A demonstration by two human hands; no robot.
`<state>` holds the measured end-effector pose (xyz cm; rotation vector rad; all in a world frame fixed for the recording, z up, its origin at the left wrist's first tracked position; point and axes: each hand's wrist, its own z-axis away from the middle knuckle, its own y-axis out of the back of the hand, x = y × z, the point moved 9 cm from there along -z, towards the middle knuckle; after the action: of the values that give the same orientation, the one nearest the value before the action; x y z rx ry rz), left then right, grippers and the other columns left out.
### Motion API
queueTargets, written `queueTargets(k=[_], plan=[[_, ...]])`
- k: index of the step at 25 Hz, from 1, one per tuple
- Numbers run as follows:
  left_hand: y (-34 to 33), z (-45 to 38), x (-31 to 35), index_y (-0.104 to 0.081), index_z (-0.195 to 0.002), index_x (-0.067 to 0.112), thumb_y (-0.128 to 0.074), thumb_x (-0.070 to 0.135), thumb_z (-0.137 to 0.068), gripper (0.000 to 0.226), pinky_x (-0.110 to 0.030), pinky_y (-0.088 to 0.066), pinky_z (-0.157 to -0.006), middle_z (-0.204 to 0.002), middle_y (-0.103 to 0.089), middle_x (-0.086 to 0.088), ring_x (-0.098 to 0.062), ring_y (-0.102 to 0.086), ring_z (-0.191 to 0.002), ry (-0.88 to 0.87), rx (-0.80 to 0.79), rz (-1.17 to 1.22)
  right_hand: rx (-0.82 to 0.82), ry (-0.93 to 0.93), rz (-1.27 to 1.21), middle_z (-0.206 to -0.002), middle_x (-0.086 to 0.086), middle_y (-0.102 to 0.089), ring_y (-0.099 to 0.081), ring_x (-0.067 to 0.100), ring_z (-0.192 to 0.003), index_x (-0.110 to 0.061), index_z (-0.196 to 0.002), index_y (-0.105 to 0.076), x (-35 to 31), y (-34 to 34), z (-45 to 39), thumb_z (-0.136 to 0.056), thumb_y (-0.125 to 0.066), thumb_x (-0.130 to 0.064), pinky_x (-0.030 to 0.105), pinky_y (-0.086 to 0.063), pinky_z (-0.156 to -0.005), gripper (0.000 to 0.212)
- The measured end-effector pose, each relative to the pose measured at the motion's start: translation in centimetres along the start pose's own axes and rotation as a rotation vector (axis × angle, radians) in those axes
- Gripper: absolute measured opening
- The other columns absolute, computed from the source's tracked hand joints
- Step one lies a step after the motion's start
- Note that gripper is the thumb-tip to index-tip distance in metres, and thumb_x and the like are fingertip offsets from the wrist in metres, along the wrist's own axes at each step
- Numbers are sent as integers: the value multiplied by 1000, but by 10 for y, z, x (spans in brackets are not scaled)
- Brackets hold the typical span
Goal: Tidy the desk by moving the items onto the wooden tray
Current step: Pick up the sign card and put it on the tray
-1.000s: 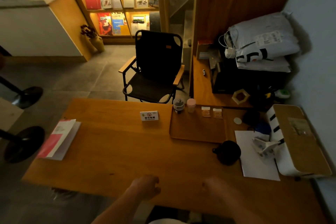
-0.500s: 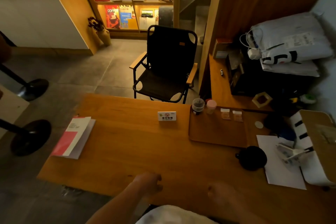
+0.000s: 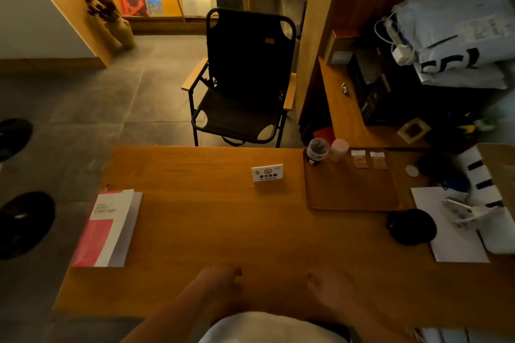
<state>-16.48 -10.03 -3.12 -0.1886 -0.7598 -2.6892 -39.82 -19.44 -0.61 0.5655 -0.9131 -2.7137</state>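
Observation:
A wooden tray (image 3: 351, 192) lies on the desk's far right part. On its back edge stand a dark lidded jar (image 3: 317, 151) and a pink cup (image 3: 338, 150), with two small packets (image 3: 368, 159) beside them. A white no-smoking sign (image 3: 267, 172) stands left of the tray. A red-and-white booklet (image 3: 110, 227) lies at the desk's left end. A black round object (image 3: 412, 227) sits in front of the tray on the right. My left hand (image 3: 220, 281) and right hand (image 3: 326, 287) rest on the near desk edge, fingers loosely curled, holding nothing.
A white sheet (image 3: 451, 231) with a white clip-like object (image 3: 465, 213) lies at the right, next to a cardboard-topped box (image 3: 496, 175). A black folding chair (image 3: 242, 83) stands behind the desk. A side shelf (image 3: 348, 114) with bags and clutter is at the back right.
The view has shifted left and downward, so the desk items sit further right in the frame. Both hands stay low at the near desk edge, barely moved.

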Motion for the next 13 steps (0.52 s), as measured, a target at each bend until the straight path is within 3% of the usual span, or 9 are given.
queueTargets(k=[4, 9, 13], plan=[[2, -12, -11, -43, -141, 27, -41, 44, -99, 45, -40, -48, -92, -142, -48, -3, -26, -49, -123, -52, -19, -72, 77, 8, 0, -135, -7, -54, -55, 14, -116, -35, -135, -48, -8, -6, -9, -99, -33, -46, 32, -44, -95, 40], [13, -26, -10, -44, -140, 24, -41, 46, -100, 45, -42, -44, -97, -142, -42, -5, -26, -38, -130, -92, 33, -119, 129, 33, -14, -140, -8, -45, -49, 13, -117, -36, -135, -44, -7, -9, -28, -98, -34, -49, 29, -42, -92, 41], [25, -44, -15, -42, -139, 26, -44, 49, -97, 48, -41, -39, -101, -141, -40, -3, -25, -39, -129, -91, 121, -96, 152, 32, 52, -158, -4, -24, -24, 23, -144, -33, -148, -28, -6, -6, -55, -98, -35, -52, 40, -25, -114, 54]])
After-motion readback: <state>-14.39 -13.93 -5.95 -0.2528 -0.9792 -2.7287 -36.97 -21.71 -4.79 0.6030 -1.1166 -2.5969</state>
